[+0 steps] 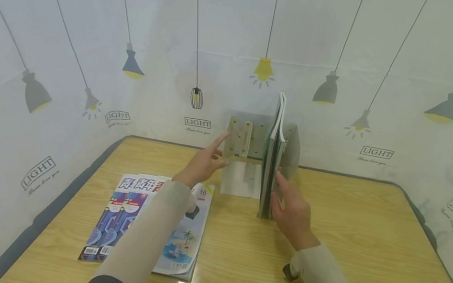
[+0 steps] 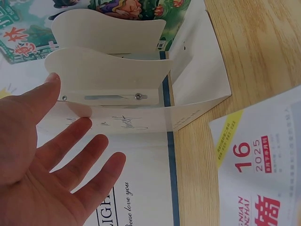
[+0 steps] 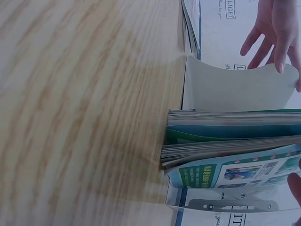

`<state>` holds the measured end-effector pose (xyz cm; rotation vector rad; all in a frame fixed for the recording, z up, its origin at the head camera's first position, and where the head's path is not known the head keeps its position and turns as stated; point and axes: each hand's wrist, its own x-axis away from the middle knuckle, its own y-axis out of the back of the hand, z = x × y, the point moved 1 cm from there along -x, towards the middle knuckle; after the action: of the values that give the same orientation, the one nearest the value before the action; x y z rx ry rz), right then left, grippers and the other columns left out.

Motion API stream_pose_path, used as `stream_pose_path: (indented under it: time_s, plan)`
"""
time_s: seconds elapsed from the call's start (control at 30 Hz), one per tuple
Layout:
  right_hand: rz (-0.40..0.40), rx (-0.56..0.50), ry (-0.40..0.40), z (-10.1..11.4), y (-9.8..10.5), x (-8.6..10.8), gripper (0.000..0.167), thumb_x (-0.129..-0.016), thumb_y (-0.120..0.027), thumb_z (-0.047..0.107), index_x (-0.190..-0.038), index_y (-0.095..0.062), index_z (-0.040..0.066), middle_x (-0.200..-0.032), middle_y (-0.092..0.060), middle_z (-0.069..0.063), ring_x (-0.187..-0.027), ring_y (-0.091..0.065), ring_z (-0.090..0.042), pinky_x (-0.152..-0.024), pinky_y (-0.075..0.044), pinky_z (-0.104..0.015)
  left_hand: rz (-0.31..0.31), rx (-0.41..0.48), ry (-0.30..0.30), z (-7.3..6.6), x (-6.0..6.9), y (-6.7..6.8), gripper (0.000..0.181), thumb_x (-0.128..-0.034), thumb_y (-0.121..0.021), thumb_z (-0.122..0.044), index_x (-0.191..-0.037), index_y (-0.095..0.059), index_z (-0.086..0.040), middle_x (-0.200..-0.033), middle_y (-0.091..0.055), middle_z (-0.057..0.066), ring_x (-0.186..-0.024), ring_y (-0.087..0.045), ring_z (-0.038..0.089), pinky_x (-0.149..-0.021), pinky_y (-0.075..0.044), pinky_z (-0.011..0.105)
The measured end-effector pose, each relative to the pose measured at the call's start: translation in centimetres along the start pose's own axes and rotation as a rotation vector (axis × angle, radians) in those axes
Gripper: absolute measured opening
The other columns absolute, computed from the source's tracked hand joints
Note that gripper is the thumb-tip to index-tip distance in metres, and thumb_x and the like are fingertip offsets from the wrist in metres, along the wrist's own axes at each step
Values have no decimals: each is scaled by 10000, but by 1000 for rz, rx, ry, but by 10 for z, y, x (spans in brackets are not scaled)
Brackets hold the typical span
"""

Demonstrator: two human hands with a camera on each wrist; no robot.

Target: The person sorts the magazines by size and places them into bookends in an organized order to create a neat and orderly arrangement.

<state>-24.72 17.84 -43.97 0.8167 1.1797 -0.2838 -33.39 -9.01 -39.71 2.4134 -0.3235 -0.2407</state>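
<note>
Head view gives the main relation: a bundle of thin, glossy paper magazines with green covers (image 1: 268, 176) stands upright in the right part of a cream-white desktop rack with curved panels (image 1: 238, 184), and the person's right hand (image 1: 295, 214) is clearly nearer to it than the left hand (image 1: 201, 163). The bundle's long axis runs, as I judge, almost vertically, with narrow page edges turned to the person. From the right hand it lies just to the left — the fingers seem to rest against its right cover, mostly straight, not curled round it. The left hand is spread, thumb apart from the fingers, beside the rack's left end panel (image 1: 230, 137); whether a fingertip touches this panel, I cannot tell. Between the left hand and the bundle stand this panel and a narrow, pale divider (image 1: 246, 139) — so the bundle is well apart, to its right. Nearer to the person, a flat fan of magazines with blue and purple covers (image 1: 125, 214) lies on the pale wooden table (image 1: 369, 239).
</note>
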Motion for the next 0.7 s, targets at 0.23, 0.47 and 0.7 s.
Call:
stream_pose_path:
  time_s: [0.23, 0.47, 0.7]
  plan:
    - [-4, -20, 0, -1, -1, 0, 431, -906, -576, 177, -1307, -589, 19, -1033, -690, -169, -825, -672, -333, -586, -570, -461, -2, 2, -2, 1, 0, 1, 796, -941, -640, -339, -1517, -119, -512, -1343, -544, 174, -1180, -545, 325, -885, -505, 553]
    - [-73, -22, 10, -5, -1, -2, 399, -924, -582, 189, -1266, -611, -13, -1059, -692, -185, -843, -684, -346, -664, -575, -471, -4, -9, 4, 0, 1, 1, 792, -947, -634, -329, -1512, -115, -525, -1343, -544, 172, -1169, -552, 327, -887, -504, 552]
    - [-112, -41, -27, -15, -1, -6, 360, -942, -557, 146, -1251, -618, -29, -1067, -676, -207, -899, -653, -370, -790, -540, -472, 2, -20, 7, -1, 1, 1, 797, -949, -626, -348, -1496, -87, -559, -1353, -542, 151, -1181, -548, 322, -899, -501, 541]
